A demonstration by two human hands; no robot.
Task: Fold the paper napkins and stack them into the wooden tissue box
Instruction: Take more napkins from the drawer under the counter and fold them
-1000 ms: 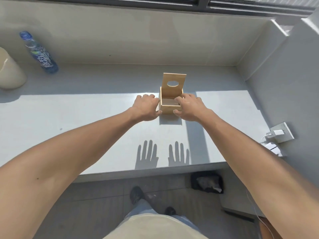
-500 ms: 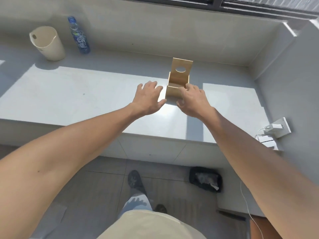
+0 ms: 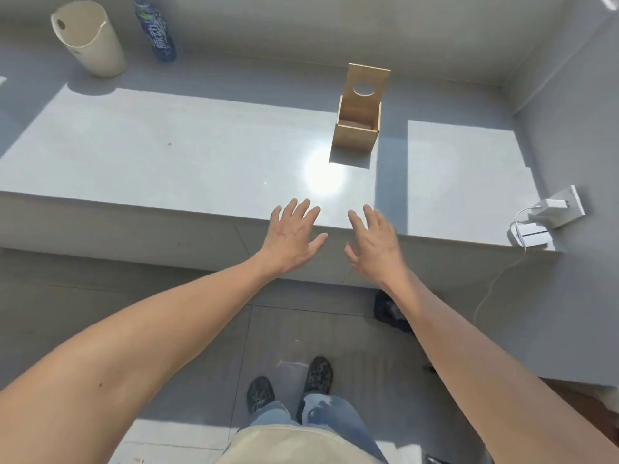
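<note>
The wooden tissue box (image 3: 355, 138) stands on the grey ledge (image 3: 167, 155), its lid with a round hole raised upright behind the open top. The inside is mostly in shadow and I cannot make out napkins. My left hand (image 3: 290, 236) and my right hand (image 3: 374, 245) hover side by side over the ledge's front edge, well short of the box. Both are empty with fingers spread apart. No loose napkins show anywhere.
A cream bucket (image 3: 89, 41) and a blue water bottle (image 3: 156, 30) stand at the back left. A wall socket with a white charger (image 3: 556, 206) and cable sits on the right wall. A dark bag (image 3: 390, 311) lies on the floor; my shoes (image 3: 289, 383) are below.
Both hands have let go of the box and pulled back toward me to the ledge's front edge, fingers spread. The view has backed away and tilted down, showing more floor.
</note>
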